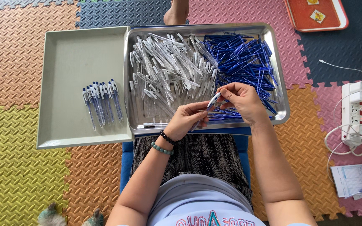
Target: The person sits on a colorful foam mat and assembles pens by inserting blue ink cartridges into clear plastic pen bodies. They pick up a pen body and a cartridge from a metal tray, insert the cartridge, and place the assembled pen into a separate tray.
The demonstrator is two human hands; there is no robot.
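My left hand [186, 119] and my right hand [241, 100] together hold one pen [213, 101] with a clear barrel over the front edge of a metal tray [280, 104]. The left hand grips the pen's lower part, and the right hand's fingertips pinch its upper end. The metal tray carries a heap of clear pen barrels [168, 67] on its left and a heap of blue refills [241, 56] on its right. A grey plastic tray [72, 50] beside it on the left holds a short row of assembled pens [101, 102].
Coloured foam floor mats [17, 167] lie all around. A red tray [315, 16] sits at the top right. A white power strip [352, 113] with cables and some papers [352, 180] lie at the right. Someone's foot [176, 14] shows beyond the trays.
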